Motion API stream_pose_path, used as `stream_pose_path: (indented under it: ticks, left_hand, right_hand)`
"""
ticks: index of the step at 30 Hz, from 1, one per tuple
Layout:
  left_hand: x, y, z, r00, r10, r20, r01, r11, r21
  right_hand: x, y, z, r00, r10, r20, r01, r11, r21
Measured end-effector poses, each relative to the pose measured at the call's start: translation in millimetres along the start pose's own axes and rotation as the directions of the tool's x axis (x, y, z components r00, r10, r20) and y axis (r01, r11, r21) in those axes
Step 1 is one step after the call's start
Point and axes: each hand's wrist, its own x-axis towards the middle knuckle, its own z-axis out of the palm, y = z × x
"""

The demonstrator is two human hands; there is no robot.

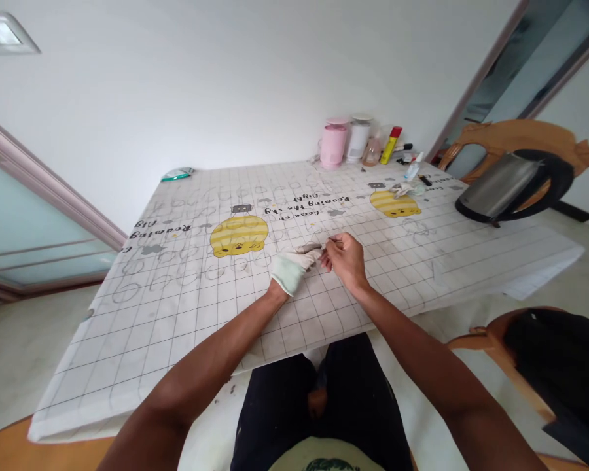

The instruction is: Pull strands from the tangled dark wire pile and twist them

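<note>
My left hand (pixel 297 265) wears a pale white and green glove with greyish fingertips. It is held over the middle of the table, its fingers pressed together and pointing right. Bare and curled, my right hand (pixel 344 258) meets the gloved fingertips with thumb and forefinger pinched. Whatever lies between the fingertips of the two hands is too small to make out. Beneath them is a white checked tablecloth (pixel 275 317) with yellow balloon prints and faint ring marks.
Along the wall stand a pink canister (pixel 333 144), a white canister (pixel 358 139), a yellow spray can (pixel 391 146) and small bottles. A steel kettle (pixel 503 183) is at the right. A green packet (pixel 177 174) lies at the back left. Wooden chairs flank the table's right side.
</note>
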Motion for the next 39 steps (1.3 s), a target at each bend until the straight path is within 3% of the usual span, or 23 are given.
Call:
stream_pose_path:
  ticks: [4,8,11,16,24,30,39]
  left_hand:
    - [1,2,-6.1,0.996,0.093,0.012,-0.093,0.995,0.022]
    - [2,7,-7.9,0.993,-0.044,-0.112,0.039,0.998,-0.050]
    - [1,10,-7.2,0.994,-0.058,-0.097,0.049,0.994,-0.096]
    - [3,11,-4.7,0.989,-0.116,-0.096,0.094,0.974,-0.207]
    - [5,7,0.0,0.972,-0.149,-0.183,0.117,0.978,-0.174]
    - [2,13,-5.3,0.964,-0.134,-0.228,0.130,0.991,-0.034]
    - [2,18,-5.8,0.975,-0.172,-0.140,0.169,0.985,-0.030]
  right_hand:
    - [-13,2,10,0.999,0.004,0.047,-0.004,1.000,0.002]
    - [-16,4,6,0.994,0.015,0.112,-0.006,0.997,-0.076]
    - [-11,4,-1,0.992,-0.034,0.118,0.051,0.988,-0.143]
    - [-6,8,-7,0.982,-0.157,0.106,0.168,0.980,-0.102]
    - [-19,14,6,0.996,-0.083,0.032,0.080,0.993,0.087]
    - [-25,10,12,0.995,-0.079,0.058,0.074,0.993,0.096]
    - [-25,21,8,0.998,-0.025,0.055,0.022,0.998,0.061]
